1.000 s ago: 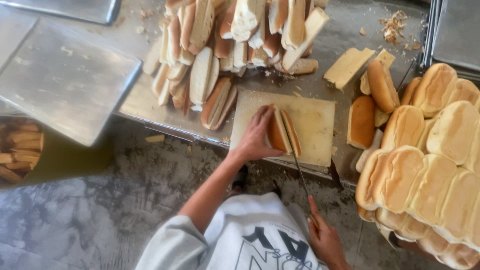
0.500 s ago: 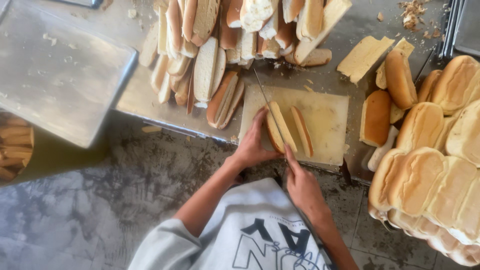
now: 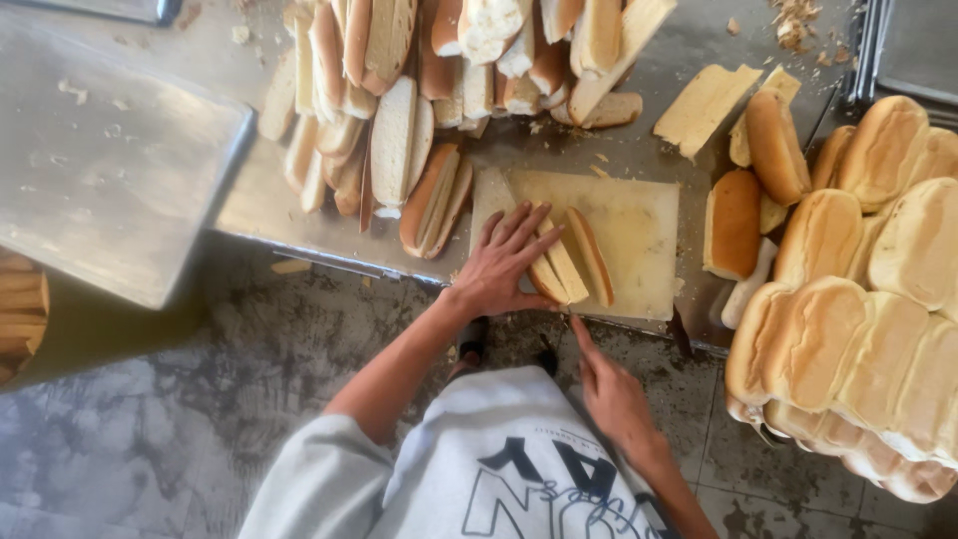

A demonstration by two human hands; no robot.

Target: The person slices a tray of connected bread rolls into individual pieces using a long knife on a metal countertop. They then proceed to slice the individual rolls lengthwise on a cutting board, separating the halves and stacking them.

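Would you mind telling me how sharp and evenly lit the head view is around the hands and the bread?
In the head view, soft daylight is fairly even, without hard shadows; the left hand on the sliced loaf is reasonably sharp, the right hand slightly softer; the metal tray shows dull glare, and the rolls at right look bright but not blown out.

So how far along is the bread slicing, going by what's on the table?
Done: a big heap of sliced loaf pieces lies along the metal table. In hand: the left hand presses a partly cut golden loaf on the pale cutting board; the right hand is at the board's near edge, its knife hidden. Left: a large batch of whole golden rolls on the right.
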